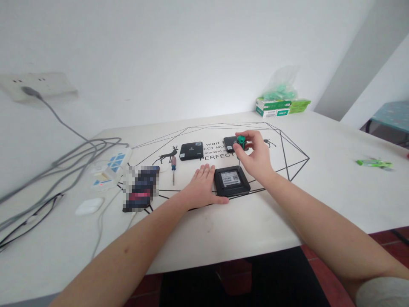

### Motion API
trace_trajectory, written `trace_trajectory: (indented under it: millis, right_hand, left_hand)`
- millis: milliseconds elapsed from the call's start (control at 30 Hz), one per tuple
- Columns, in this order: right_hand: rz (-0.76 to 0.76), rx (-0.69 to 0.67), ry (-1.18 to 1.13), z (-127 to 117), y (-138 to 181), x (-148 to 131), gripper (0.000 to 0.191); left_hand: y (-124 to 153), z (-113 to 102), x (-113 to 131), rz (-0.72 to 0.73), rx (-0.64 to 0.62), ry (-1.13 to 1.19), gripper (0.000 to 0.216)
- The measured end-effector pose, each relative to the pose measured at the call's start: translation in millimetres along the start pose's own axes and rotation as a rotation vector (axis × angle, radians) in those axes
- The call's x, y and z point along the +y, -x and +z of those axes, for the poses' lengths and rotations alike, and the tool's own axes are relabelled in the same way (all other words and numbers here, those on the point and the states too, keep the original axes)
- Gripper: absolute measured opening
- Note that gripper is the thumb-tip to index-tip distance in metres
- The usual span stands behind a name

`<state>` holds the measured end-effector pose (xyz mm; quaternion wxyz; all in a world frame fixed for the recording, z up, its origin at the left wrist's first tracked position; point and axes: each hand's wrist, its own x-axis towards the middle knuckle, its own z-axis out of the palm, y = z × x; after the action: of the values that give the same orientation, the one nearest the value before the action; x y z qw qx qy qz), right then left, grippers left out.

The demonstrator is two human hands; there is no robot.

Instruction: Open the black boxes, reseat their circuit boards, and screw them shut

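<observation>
A square black device (219, 181) with a white label lies label side up on the table in front of me. My left hand (201, 187) rests flat against its left side, fingers stretched out and thumb along the near edge. In my right hand (254, 155) is a green-handled screwdriver (242, 140), gripped by the fingers and held upright. Its thin shaft points down at the device's far right corner; whether the tip sits in a screw is too small to tell. Behind are two more black boxes, one (191, 151) in full view and another (228, 144) partly hidden by my right hand.
A second screwdriver (174, 169) lies left of my left hand, beside a blurred-out phone-like object (142, 189). Further left are a white mouse (90, 206), a power strip (111, 170) and grey cables. Green boxes (273, 105) stand at the back; a green packet (374, 163) lies far right.
</observation>
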<state>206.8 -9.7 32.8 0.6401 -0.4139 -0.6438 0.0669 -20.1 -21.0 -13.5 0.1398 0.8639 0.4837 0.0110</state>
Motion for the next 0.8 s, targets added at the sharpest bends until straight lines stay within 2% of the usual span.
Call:
trace_trajectory:
  millis: [333, 667, 733, 800]
  right_hand:
    - [-0.01, 0.068, 0.007, -0.5, -2.3, 10.2, 0.034]
    - [-0.018, 0.123, -0.038, -3.3, -5.9, 10.3, 0.03]
    - [0.005, 0.134, -0.11, -1.3, -4.9, 12.2, 0.029]
    - [0.045, 0.136, -0.191, 2.0, -2.9, 13.8, 0.031]
  left_hand:
    - [2.1, -7.7, 8.1, -0.034, -0.038, 0.001, 0.148]
    - [1.0, -2.5, -0.8, 0.014, 0.001, 0.021, 0.148]
    - [0.5, -3.7, -1.0, 0.022, 0.021, 0.059, 0.142]
    - [-0.8, -4.9, -0.7, 0.043, 0.094, 0.138, 0.12]
